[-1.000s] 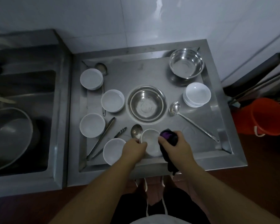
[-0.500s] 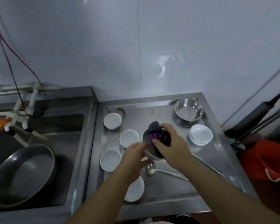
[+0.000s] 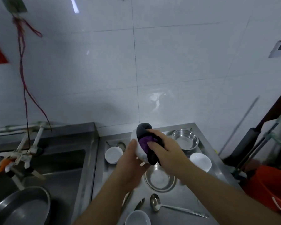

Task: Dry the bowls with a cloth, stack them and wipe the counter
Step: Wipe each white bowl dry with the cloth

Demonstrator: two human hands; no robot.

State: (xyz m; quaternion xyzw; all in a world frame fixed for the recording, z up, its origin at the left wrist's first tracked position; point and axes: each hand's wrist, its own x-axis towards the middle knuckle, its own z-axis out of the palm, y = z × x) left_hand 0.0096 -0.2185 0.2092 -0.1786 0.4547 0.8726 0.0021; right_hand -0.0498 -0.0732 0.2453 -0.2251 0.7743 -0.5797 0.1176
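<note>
Above the steel bowl (image 3: 160,177), the left hand (image 3: 131,161) grips a white bowl (image 3: 140,152) while the right hand (image 3: 166,151) presses, apparently clutching, a dark cloth (image 3: 146,140) inside.

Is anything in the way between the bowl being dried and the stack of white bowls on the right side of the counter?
Nothing visible blocks it. The bowl is held up in the left hand while the right hand presses the cloth into it. The stack sits to the right, top open; only the right forearm crosses above that side.

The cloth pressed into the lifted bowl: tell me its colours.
The cloth is black with a purple patch, seen best in the head view.
</note>
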